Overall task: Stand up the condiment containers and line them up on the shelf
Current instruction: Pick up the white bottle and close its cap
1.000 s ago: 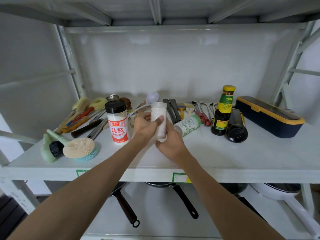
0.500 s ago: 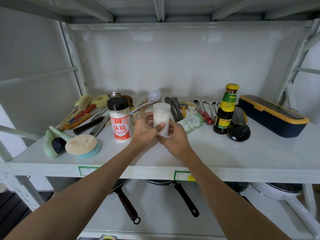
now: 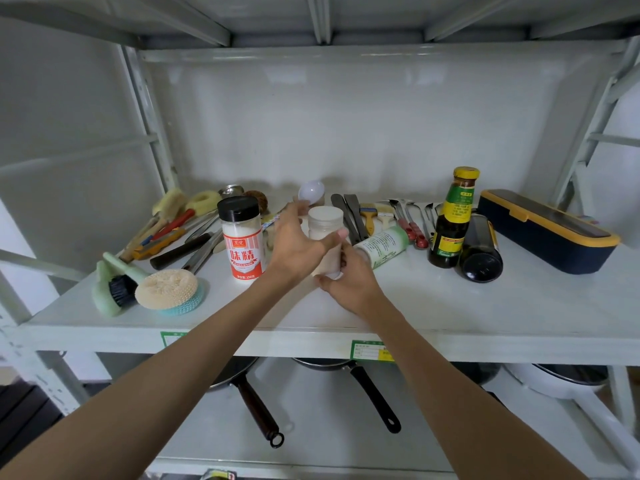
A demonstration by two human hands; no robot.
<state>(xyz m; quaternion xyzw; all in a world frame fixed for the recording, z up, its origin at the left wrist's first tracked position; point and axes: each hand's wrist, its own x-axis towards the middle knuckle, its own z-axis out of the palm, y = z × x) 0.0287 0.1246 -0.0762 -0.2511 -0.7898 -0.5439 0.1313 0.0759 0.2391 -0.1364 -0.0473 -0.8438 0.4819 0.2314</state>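
Both hands hold a white-lidded clear jar (image 3: 325, 223) of pale powder, upright on the white shelf (image 3: 433, 306). My left hand (image 3: 298, 245) wraps its left side; my right hand (image 3: 349, 285) grips its base. Just left stands a black-capped jar with a red label (image 3: 242, 239). Behind my right hand a white bottle with a green label (image 3: 382, 245) lies on its side. Farther right a yellow-capped sauce bottle (image 3: 452, 220) stands upright, and a dark bottle (image 3: 479, 252) lies beside it.
Brushes and a loofah scrubber (image 3: 166, 289) sit at the left. Knives, spoons and small brushes (image 3: 398, 218) lie along the back. A navy box with yellow trim (image 3: 545, 230) fills the right end. Pans (image 3: 256, 403) hang on the lower shelf.
The jar has come down and stands by the red-label jar. My left hand has loosened slightly, fingers spreading around it; my right hand has slid down to the base.
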